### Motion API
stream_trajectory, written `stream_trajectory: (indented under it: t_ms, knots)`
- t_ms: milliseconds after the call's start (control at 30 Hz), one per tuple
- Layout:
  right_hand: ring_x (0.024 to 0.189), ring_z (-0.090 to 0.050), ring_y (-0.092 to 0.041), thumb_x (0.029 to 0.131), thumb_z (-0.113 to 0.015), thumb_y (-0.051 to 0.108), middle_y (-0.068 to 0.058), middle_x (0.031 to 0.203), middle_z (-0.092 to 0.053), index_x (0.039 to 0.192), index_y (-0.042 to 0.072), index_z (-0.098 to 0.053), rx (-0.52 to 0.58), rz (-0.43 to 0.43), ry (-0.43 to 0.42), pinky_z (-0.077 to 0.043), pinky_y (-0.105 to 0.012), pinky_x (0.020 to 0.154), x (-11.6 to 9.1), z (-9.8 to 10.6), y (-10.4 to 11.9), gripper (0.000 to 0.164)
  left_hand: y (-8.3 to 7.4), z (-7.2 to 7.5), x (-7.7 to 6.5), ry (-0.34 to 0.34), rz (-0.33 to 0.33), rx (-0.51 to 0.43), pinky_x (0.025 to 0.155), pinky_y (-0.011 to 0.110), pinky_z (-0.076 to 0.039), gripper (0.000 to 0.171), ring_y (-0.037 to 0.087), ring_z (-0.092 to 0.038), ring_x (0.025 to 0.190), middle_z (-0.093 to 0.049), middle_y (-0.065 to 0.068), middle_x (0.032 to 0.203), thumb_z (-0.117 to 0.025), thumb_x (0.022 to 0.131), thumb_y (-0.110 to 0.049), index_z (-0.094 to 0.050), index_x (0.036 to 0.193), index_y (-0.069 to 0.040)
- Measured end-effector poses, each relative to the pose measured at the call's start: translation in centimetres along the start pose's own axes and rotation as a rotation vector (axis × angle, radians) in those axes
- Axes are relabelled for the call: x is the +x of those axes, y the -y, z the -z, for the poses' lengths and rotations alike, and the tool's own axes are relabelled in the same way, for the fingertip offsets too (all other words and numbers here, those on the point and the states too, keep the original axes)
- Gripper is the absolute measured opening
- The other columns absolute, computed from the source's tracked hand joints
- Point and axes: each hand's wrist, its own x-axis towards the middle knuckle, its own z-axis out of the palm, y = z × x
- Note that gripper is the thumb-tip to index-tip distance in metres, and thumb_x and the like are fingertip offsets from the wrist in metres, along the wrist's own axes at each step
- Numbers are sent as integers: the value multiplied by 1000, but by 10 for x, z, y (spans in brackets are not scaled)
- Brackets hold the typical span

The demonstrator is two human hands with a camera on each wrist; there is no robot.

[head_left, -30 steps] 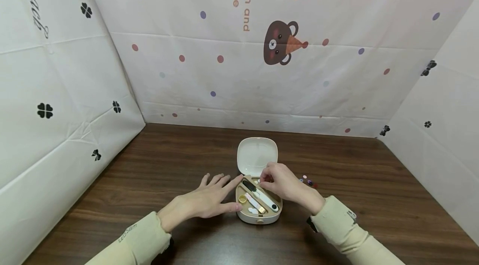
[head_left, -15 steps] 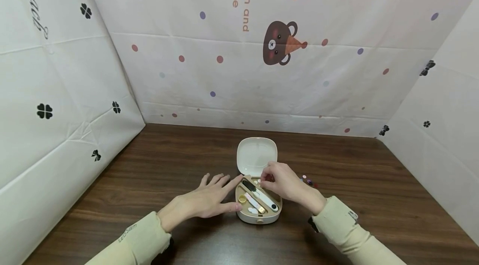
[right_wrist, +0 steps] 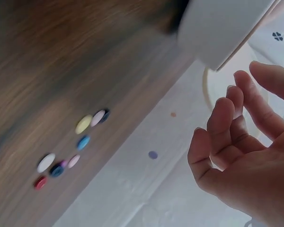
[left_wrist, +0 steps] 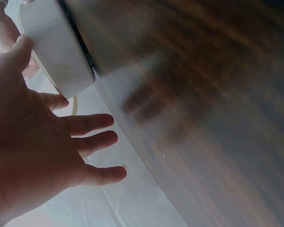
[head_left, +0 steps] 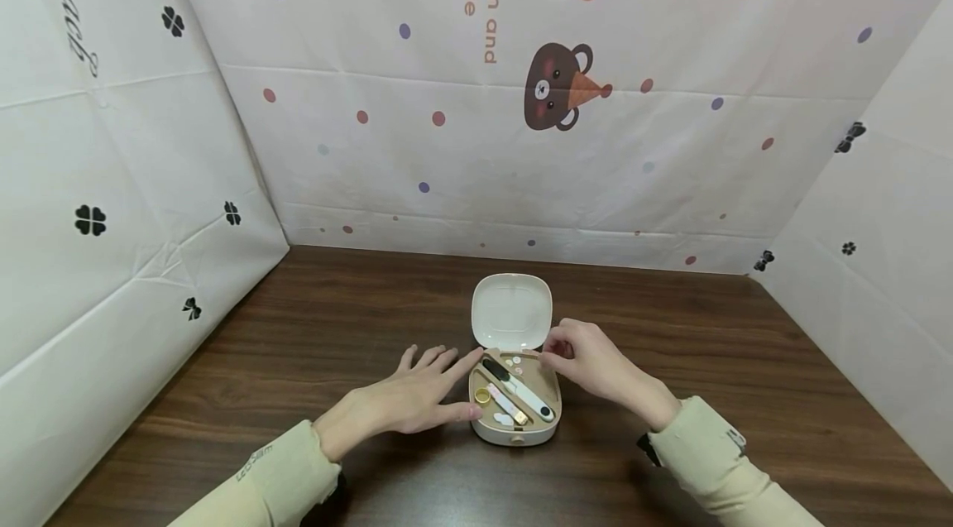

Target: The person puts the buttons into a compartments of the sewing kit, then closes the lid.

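A small white sewing box [head_left: 491, 432] with a beige inner tray stands on the table, its white lid [head_left: 512, 312] raised at the back. Fingers spread, my left hand [head_left: 409, 401] touches the box's left side with index finger and thumb. At the back right corner is my right hand [head_left: 591, 357], fingers loosely bent, thumb and index tips apart with nothing between them. In the tray lie small white buttons [head_left: 517, 361], a white tool with a black end [head_left: 530, 398], a gold ring-shaped piece [head_left: 482, 396], a gold-ended strip [head_left: 510, 405] and a white cloud-shaped piece [head_left: 503, 419].
Several coloured buttons, among them a yellow button [right_wrist: 84, 124] and a red button [right_wrist: 40, 182], lie on the brown wooden table [head_left: 372, 304] right of the box. My right hand hides them in the head view. Printed white sheets [head_left: 357, 155] enclose the table's back and sides.
My right hand has moved right, from over the tray to the box's back right corner, uncovering the white buttons inside. The left hand and the box have stayed put.
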Motion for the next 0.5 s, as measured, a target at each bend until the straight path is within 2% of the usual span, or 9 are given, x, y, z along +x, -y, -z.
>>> stream_trajectory:
  t_ms: [267,500]
  knots:
    - [60,-43,2,82,-73,11,9,67,-55,74,16,-68,-13,-1,-52,-40,-18,56,-12,9,-16,11,0,-1,0,1,6,-3,113,67,-13,83,35,-25,146,-35,15,155,-37,89,-73,-13,156,-30]
    - [58,-43,0,80,-76,11,9,65,-52,71,17,-66,-110,-58,-66,-38,-19,56,-19,14,-31,14,0,-1,0,1,12,-18,113,66,-13,82,35,-25,146,-34,15,155,-38,90,-72,-14,156,-30]
